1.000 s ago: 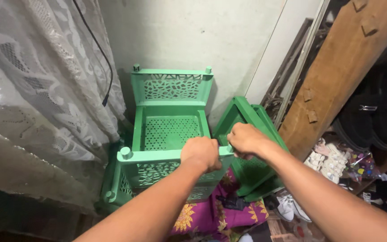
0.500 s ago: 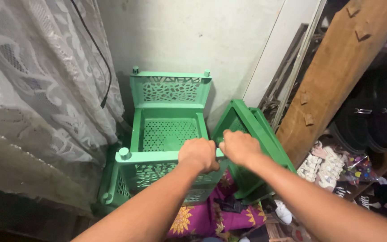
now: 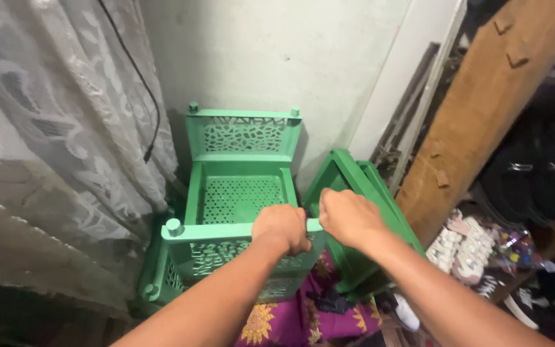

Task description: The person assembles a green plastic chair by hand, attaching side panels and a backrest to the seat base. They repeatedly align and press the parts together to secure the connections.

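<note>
Green plastic rack [image 3: 239, 193]: both hands grip its near top rail.
Left hand [image 3: 282, 228] and right hand [image 3: 348, 217] have fingers curled tight around the rail; a loose green panel [image 3: 354, 186] leans at right.

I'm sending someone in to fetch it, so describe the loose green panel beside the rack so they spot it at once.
Start at the bare grey plaster wall in the corner. Below it stands the green perforated plastic rack, gripped at its front rail by both hands. The loose green plastic panel leans tilted just right of it, the only green piece not upright.
</note>
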